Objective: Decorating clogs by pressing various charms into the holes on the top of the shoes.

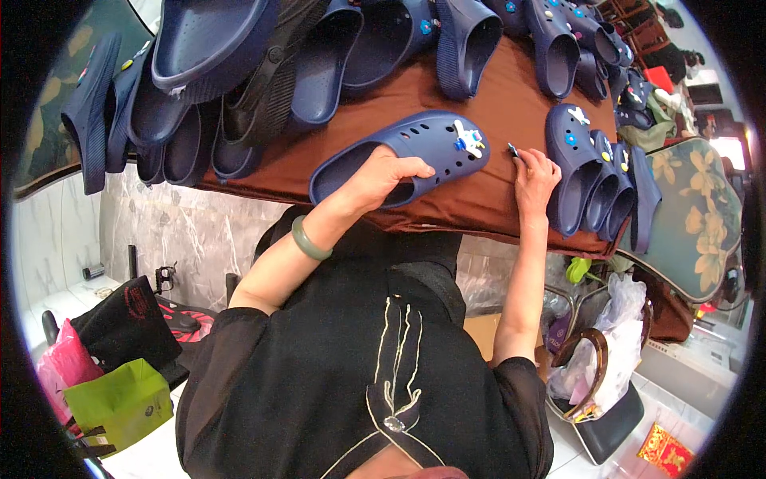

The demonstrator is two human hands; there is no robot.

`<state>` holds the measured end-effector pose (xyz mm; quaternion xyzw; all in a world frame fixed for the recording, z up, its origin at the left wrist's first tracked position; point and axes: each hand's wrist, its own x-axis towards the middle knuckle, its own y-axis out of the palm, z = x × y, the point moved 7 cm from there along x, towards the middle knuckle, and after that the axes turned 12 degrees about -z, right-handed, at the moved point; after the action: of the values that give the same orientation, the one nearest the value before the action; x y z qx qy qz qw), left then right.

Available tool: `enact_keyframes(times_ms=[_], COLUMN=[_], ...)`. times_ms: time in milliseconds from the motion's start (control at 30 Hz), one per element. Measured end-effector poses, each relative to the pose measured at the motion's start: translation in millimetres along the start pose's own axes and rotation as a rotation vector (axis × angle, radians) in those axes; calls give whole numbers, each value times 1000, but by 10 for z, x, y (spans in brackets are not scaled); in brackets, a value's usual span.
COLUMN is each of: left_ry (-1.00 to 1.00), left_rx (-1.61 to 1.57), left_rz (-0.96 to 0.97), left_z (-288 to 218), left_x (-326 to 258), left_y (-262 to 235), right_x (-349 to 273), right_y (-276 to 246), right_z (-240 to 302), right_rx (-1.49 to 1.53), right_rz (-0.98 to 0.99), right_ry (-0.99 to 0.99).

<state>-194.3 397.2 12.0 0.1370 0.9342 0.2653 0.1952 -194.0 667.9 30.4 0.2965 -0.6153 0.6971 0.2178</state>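
- Navy clog [415,152] lies on its side mid-tabletop [487,104], on the brown cloth, a white-and-blue charm [469,140] on its toe.
- Left hand [381,177] clamped over the clog's heel opening, fingers curled on the rim; green bangle [309,240] on that wrist.
- Right hand [535,177] just right of the clog, fingertips pinching a small blue piece [513,149] against the cloth.
- Nested clogs [598,180] touch the right hand's far side.
- More navy clogs [263,72] piled along the far edge.
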Motion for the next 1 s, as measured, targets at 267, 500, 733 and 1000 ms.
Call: enact_keyframes(times_ms=[267, 500, 733, 1000], left_ry=[91, 128, 98, 103], left_rx=[9, 12, 14, 19], left_rz=[46, 35, 27, 23], left_z=[-112, -121, -76, -57], left_x=[-23, -36, -16, -20], left_y=[60, 67, 46, 26], right_x=[144, 745, 824, 804], right_y=[-146, -502, -195, -172], right_z=[216, 1360, 1778, 1844], right_rx=[101, 480, 579, 463], right_rz=[-27, -58, 36, 215], right_ry=[35, -197, -373, -491])
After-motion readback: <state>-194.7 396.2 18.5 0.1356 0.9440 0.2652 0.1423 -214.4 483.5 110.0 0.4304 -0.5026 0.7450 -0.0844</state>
